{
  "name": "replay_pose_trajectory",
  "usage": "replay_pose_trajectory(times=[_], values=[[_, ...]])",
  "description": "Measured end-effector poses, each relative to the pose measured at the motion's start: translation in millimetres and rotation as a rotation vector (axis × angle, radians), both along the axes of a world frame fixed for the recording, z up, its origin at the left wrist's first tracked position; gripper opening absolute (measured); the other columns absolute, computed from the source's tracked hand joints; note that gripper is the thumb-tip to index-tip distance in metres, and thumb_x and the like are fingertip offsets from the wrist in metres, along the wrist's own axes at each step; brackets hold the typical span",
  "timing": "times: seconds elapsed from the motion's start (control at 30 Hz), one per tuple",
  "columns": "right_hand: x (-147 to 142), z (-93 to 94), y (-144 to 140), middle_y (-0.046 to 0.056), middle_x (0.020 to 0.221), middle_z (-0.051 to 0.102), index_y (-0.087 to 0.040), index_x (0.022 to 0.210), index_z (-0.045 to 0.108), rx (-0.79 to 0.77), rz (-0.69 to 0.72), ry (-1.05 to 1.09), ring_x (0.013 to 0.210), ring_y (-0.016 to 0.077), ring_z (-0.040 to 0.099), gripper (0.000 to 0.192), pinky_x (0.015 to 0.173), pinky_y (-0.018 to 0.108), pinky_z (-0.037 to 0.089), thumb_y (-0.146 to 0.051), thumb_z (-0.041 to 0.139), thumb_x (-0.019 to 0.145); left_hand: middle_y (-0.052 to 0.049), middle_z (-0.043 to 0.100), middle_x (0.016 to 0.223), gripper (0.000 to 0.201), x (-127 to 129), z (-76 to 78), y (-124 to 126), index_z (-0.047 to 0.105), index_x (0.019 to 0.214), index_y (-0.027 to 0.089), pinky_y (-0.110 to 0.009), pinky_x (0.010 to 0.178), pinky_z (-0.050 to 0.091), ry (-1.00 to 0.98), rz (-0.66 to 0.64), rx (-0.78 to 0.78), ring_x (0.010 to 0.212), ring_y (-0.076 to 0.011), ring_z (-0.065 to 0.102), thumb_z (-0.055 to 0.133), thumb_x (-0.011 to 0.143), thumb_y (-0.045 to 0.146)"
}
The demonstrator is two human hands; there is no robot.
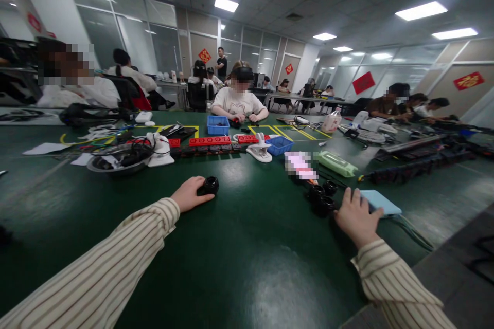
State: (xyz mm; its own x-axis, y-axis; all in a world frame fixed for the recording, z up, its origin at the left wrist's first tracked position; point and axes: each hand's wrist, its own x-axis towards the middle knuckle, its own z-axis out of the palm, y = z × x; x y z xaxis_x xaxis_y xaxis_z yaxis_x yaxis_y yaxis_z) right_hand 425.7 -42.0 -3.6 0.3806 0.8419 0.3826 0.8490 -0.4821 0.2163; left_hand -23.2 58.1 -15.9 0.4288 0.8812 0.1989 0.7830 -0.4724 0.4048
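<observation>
On the green tabletop, my left hand [190, 194] is closed around the side of a small, glossy black round piece [210, 185] with a hollow in its top; its exact kind I cannot tell. Further right, my right hand [357, 216] reaches over the table with its fingers spread. Just left of those fingers sits a group of similar black round pieces [323, 202], close to the fingertips; whether they touch is unclear. A light blue flat box [380, 202] with cables lies beside my right hand, partly behind its fingers.
Across the table stand a red and black strip [210, 142], blue bins [218, 125], a white clip stand [259, 150] and a metal bowl [119, 164] of dark items. A green packet [336, 163] lies toward the right. A person [239, 100] sits opposite; others work behind.
</observation>
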Motion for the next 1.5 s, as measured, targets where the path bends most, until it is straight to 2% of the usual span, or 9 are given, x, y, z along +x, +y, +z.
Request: replay_pose_trajectory(times=[0.23, 0.37, 0.47, 0.57, 0.77, 1.0, 1.13, 1.3, 1.5], values=[[-2, 36.1, -27, 0.023, 0.122, 0.044, -0.005, 0.123, 0.044, 0.17, -0.016, 0.084, 0.107, 0.0403, 0.043, 0.048, 0.088, 0.067, 0.023, -0.028, 0.032, 0.082, -0.011, 0.056, 0.107, 0.054, 0, 1.2, 0, 0.058, 0.102, 0.016, -0.039, 0.09, 0.04, -0.007, -0.007, -0.006, 0.101, -0.0276, 0.05, 0.049, 0.073, 0.06], [-64, 83.8, -28, 0.014, 0.099, 0.058, -0.014, 0.103, 0.055, 0.473, 0.569, 0.218, 0.095, 0.0287, 0.052, 0.033, 0.084, 0.046, 0.041, -0.03, 0.039, 0.079, -0.011, 0.056, 0.106, 0.056, 1, 1.2, 0, 0.058, 0.101, 0.016, -0.04, 0.09, 0.04, -0.011, 0.001, -0.001, 0.101, -0.028, 0.051, 0.05, 0.071, 0.063], [-134, 96.3, -4, 0.009, 0.096, 0.059, -0.018, 0.099, 0.055, 0.402, 1.0, 0.443, 0.092, 0.0225, 0.054, 0.025, 0.08, 0.037, 0.044, -0.031, 0.042, 0.083, -0.011, 0.056, 0.106, 0.059, 2, 2.2, -1, 0.058, 0.101, 0.016, -0.04, 0.089, 0.04, -0.013, 0.033, 0.006, 0.101, -0.0283, 0.051, 0.051, 0.069, 0.065], [-202, 74.5, 40, 0.01, 0.101, 0.056, -0.014, 0.111, 0.048, 0.208, 1.141, 0.666, 0.092, 0.0205, 0.054, 0.035, 0.079, 0.034, 0.045, -0.034, 0.047, 0.082, -0.011, 0.057, 0.106, 0.063, 3, 2.9, -3, 0.055, 0.104, 0.016, -0.042, 0.088, 0.039, -0.011, 0.104, 0.053, 0.1, -0.0292, 0.051, 0.057, 0.064, 0.065], [-282, 8.2, 108, 0.011, 0.104, 0.051, -0.012, 0.111, 0.045, 0.22, 1.082, 0.815, 0.096, 0.0226, 0.05, 0.05, 0.083, 0.037, 0.04, -0.047, 0.055, 0.077, -0.008, 0.058, 0.099, 0.06, 5, -0.4, -3, 0.054, 0.098, 0.017, -0.042, 0.086, 0.039, -0.011, 0.143, 0.127, 0.095, -0.0282, 0.052, 0.066, 0.057, 0.059], [-285, -1.5, 110, 0.004, 0.086, 0.054, -0.017, 0.086, 0.054, 0.172, 1.143, 0.765, 0.085, 0.0195, 0.048, 0.032, 0.077, 0.033, 0.037, -0.045, 0.061, 0.074, -0.005, 0.06, 0.088, 0.031, 5, -1.8, 7, 0.058, 0.085, 0.019, -0.038, 0.08, 0.042, -0.065, 0.087, 0.054, 0.085, -0.0241, 0.055, 0.063, 0.065, 0.042], [-282, 1.5, 109, 0.002, 0.087, 0.057, -0.018, 0.085, 0.058, 0.103, 1.343, 0.767, 0.088, 0.0171, 0.049, 0.011, 0.08, 0.031, 0.035, -0.021, 0.058, 0.074, -0.005, 0.058, 0.105, 0.036, 0, -2.0, 12, 0.059, 0.095, 0.021, -0.038, 0.091, 0.039, -0.135, -0.041, -0.024, 0.101, -0.0255, 0.051, 0.063, 0.064, 0.041], [-280, 1.0, 102, -0.001, 0.09, 0.061, -0.021, 0.086, 0.059, 0.048, 1.537, 0.771, 0.094, 0.0154, 0.051, 0.02, 0.097, 0.035, 0.026, -0.01, 0.047, 0.074, -0.004, 0.058, 0.109, 0.032, -4, -4.7, 13, 0.061, 0.09, 0.021, -0.038, 0.096, 0.037, -0.15, -0.119, -0.053, 0.106, -0.0259, 0.049, 0.062, 0.063, 0.039], [-280, 4.3, 94, 0.006, 0.098, 0.055, -0.016, 0.099, 0.052, 0.217, 1.361, 0.813, 0.095, 0.02, 0.048, 0.03, 0.087, 0.034, 0.034, -0.035, 0.058, 0.076, -0.008, 0.055, 0.114, 0.06, 4, -4.3, 4, 0.051, 0.112, 0.02, -0.045, 0.096, 0.035, -0.07, -0.001, 0.035, 0.106, -0.0295, 0.049, 0.067, 0.058, 0.043]])
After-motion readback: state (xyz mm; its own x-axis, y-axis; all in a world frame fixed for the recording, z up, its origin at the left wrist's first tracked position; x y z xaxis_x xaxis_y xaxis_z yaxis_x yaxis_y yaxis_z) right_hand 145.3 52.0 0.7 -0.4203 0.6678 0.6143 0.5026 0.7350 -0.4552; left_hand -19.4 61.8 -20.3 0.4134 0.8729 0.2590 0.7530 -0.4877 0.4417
